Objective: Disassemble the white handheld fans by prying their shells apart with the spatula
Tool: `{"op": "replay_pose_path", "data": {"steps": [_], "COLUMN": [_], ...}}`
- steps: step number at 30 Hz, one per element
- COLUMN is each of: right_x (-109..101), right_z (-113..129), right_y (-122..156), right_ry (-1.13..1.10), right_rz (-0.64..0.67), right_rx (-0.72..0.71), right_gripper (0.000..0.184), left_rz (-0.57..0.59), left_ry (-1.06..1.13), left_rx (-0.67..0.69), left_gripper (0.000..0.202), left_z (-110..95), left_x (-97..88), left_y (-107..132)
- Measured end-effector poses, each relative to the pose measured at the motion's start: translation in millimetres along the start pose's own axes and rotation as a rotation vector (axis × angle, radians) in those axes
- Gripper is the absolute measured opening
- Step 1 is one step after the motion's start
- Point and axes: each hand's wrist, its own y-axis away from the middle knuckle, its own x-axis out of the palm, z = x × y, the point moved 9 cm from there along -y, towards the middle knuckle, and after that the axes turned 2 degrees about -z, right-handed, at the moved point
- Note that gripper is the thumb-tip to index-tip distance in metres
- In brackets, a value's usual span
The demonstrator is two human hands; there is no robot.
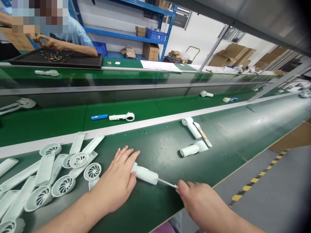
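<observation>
My left hand [119, 181] lies over the head end of a white handheld fan [145, 174] on the green workbench [170, 152], fingers curled down on it. My right hand [194, 197] pinches a thin white stick [167, 183] whose tip meets the bottom end of the fan's handle. Both hands are near the bench's front edge.
A pile of several white fan shell halves [48, 174] lies at the left. Two more white fans [191, 126] [193, 149] and a small brush [204, 135] lie to the right. Behind runs a conveyor with a fan and blue part [121, 116]. Another person [60, 38] works across it.
</observation>
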Motion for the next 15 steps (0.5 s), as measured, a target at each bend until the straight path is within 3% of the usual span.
{"op": "replay_pose_path", "data": {"steps": [5,9,12,15], "right_x": [4,1,-14,-35], "right_z": [4,-4,-5,15], "right_y": [-6,-9,-19,-46], "right_ry": [0.034,-0.047,-0.098,-0.186], "right_rz": [0.194,0.366,0.51,0.593], "right_rx": [-0.001,0.046,0.093,0.092], "right_gripper": [0.016,0.021,0.03,0.028], "left_rz": [0.025,0.067,0.098,0.101], "left_ry": [0.027,0.058,0.09,0.106], "left_rx": [-0.013,-0.106,-0.147,-0.15], "left_gripper": [0.058,0.062,0.064,0.063], "left_z": [4,11,13,12], "left_x": [1.4,6.0,8.3,8.4], "left_y": [1,3,3,2]}}
